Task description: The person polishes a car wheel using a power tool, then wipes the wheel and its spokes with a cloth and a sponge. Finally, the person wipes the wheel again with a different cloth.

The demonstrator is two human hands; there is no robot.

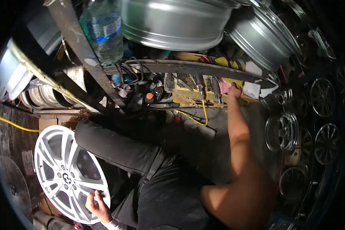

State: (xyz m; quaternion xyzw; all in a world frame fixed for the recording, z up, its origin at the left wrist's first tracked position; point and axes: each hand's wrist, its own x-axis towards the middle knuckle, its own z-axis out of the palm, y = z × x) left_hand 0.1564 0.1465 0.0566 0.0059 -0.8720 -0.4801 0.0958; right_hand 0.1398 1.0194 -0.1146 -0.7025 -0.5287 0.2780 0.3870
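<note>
My right hand (235, 91) reaches out to the low shelf, its fingers closed on a pink cloth (224, 86). Beside it on the shelf lie an air tool (199, 85) with a yellow hose (204, 111) and a second dark tool (216, 90). My left hand (97, 207) is in front of the lower edge of a white alloy wheel (54, 168); thumb and fingers are pinched together, and anything between them is too small to make out. The wheel stands upright by my leg, with a round badge at its hub.
Large silver rims (176, 25) rest on the rack above the shelf. A plastic water bottle (105, 36) stands near the metal post (78, 34). Several small bottles (149, 96) sit on the shelf's left. More wheels (281, 131) line the right side.
</note>
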